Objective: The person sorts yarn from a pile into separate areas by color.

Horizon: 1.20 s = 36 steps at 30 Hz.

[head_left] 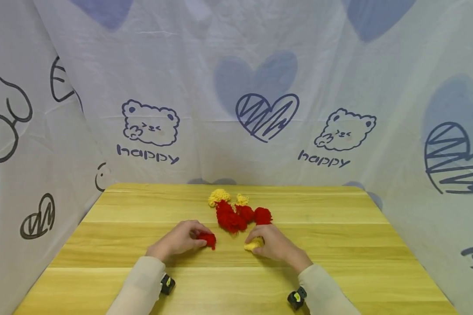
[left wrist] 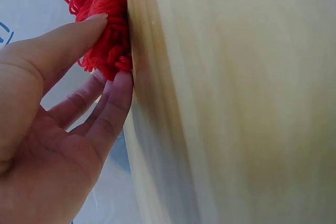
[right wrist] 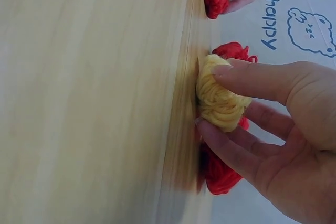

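My left hand [head_left: 184, 237] holds a small red yarn ball [head_left: 208, 240] between thumb and fingers, low over the wooden table [head_left: 220, 288]. In the left wrist view the thumb lies on the strands of this red yarn ball [left wrist: 107, 35] and the fingers curve beneath it. My right hand [head_left: 277, 247] pinches a yellow yarn ball [head_left: 254, 244] at the table's middle. The right wrist view shows that yellow yarn ball [right wrist: 223, 95] between thumb and fingertips, with red yarn behind it.
Beyond the hands lies a cluster of red yarn balls [head_left: 230, 218], another red ball [head_left: 263, 215] at its right. Two yellow yarn bundles, a larger one [head_left: 219, 197] and a smaller one [head_left: 242, 200], sit at the back. A printed cloth [head_left: 205, 144] hangs behind the table.
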### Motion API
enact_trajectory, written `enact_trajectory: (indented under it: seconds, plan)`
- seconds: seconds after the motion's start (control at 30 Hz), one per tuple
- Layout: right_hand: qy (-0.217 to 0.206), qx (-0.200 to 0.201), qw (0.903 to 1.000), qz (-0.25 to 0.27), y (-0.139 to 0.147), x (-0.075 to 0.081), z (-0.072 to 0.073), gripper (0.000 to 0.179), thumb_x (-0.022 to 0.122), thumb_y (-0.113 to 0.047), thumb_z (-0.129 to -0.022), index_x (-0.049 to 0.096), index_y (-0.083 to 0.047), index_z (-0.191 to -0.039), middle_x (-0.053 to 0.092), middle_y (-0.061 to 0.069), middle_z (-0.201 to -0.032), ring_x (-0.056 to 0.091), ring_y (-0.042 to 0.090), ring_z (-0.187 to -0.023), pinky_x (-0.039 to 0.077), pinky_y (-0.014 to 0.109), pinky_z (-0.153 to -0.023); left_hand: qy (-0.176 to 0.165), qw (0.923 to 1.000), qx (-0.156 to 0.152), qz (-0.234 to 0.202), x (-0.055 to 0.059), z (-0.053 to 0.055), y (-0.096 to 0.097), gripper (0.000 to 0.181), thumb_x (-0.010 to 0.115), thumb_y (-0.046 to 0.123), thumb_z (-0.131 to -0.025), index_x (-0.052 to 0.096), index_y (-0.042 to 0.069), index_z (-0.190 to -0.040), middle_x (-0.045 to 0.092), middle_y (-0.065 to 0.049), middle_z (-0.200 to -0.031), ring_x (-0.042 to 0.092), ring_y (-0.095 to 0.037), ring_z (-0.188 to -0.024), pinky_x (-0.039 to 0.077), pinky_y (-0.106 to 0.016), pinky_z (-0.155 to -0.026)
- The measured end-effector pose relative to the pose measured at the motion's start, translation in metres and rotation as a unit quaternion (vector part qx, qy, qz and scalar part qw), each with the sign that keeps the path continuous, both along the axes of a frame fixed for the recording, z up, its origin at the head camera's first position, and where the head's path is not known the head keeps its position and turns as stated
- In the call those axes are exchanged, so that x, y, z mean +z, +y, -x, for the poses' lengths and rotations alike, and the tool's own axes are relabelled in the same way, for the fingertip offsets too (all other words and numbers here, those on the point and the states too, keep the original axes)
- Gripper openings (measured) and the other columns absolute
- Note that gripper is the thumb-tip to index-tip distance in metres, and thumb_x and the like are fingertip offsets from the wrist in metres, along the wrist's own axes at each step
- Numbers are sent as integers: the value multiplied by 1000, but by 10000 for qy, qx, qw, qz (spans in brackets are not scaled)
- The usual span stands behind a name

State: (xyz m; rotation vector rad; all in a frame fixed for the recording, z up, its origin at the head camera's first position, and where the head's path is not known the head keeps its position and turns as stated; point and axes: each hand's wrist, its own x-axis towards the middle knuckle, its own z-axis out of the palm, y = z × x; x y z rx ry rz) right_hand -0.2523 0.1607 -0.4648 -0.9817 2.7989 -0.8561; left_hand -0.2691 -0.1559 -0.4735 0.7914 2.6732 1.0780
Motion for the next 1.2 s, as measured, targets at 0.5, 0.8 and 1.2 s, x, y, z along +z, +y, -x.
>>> enact_trajectory:
  seconds: [0.5,0.8,1.2]
  plan:
    - [-196,-146,9995,181,3,-1,-1,19,81,-5,-86,80,-13,-102,75,0,-110,67,24,-108,56,41,-96,-48,9999,24,92,0,-1,1,26,76,12,-93,76,9,-119,68,-4,-103,61,-16,-94,53,-24,-82]
    - [-71,-105,9991,399,9,4,1,20,83,-6,-85,80,-13,-104,75,0,-108,66,19,-100,57,29,-84,-112,9998,101,100,1,-1,1,26,77,13,-93,77,11,-118,69,-3,-103,62,-16,-96,56,-36,-88]
    - [-300,-429,9963,688,24,16,-4,24,82,-7,-86,79,-10,-109,75,3,-116,66,22,-105,57,27,-80,-108,9997,160,127,-1,0,1,25,76,14,-93,77,12,-118,69,-3,-105,63,-16,-97,55,-34,-88]
